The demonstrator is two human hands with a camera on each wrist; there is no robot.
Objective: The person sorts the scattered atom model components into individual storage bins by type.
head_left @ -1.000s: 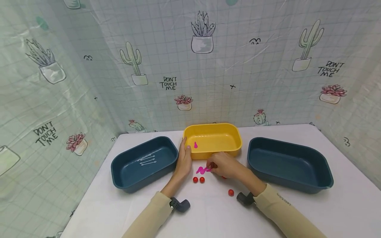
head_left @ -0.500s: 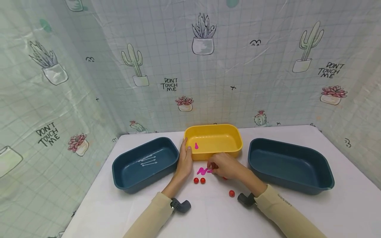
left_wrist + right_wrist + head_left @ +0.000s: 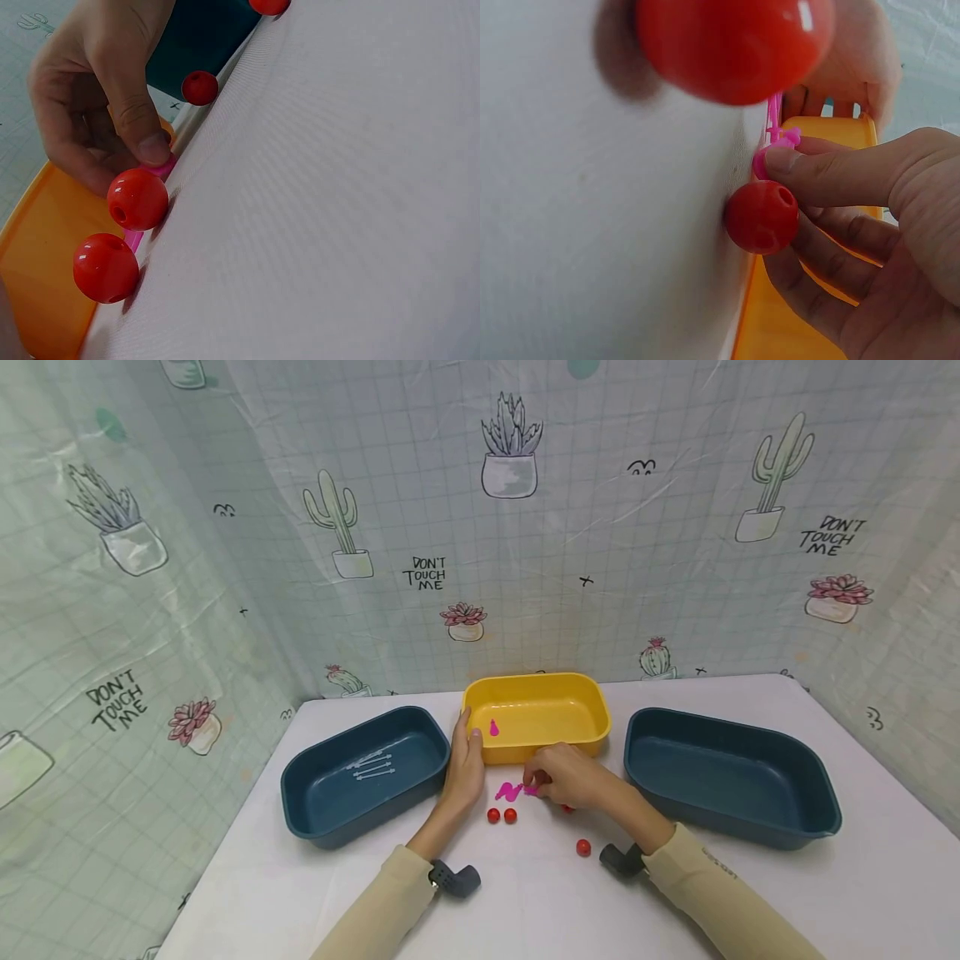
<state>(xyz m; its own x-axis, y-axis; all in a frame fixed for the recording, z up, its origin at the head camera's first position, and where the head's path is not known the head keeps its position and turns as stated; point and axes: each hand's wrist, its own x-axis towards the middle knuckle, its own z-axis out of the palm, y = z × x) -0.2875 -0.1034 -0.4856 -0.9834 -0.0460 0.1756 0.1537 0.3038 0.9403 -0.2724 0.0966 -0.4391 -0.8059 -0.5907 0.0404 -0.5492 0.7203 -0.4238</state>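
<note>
My right hand (image 3: pixel 567 774) pinches a small pink plastic piece (image 3: pixel 790 136) with a knobbed end between thumb and index finger, low over the white table. More pink pieces (image 3: pixel 512 792) lie just left of its fingertips. My left hand (image 3: pixel 465 774) rests against the left end of the yellow bin (image 3: pixel 547 724), fingers straight along the wall, thumb at the front corner. One pear-shaped pink piece (image 3: pixel 494 728) lies inside that bin. Two red beads (image 3: pixel 510 816) with holes sit nearer me; another red bead (image 3: pixel 762 217) is beside the right thumb, partly hidden in the head view.
A dark blue bin (image 3: pixel 324 789) on the left holds several thin pale sticks (image 3: pixel 375 770) with knobbed ends. To the right stands a second dark blue bin (image 3: pixel 731 777). A single red bead (image 3: pixel 583 847) lies near the right wrist. A patterned curtain (image 3: pixel 570 543) rises behind the table.
My right fingertips have shifted very slightly to the right with the pink piece. The left hand keeps its place on the yellow bin.
</note>
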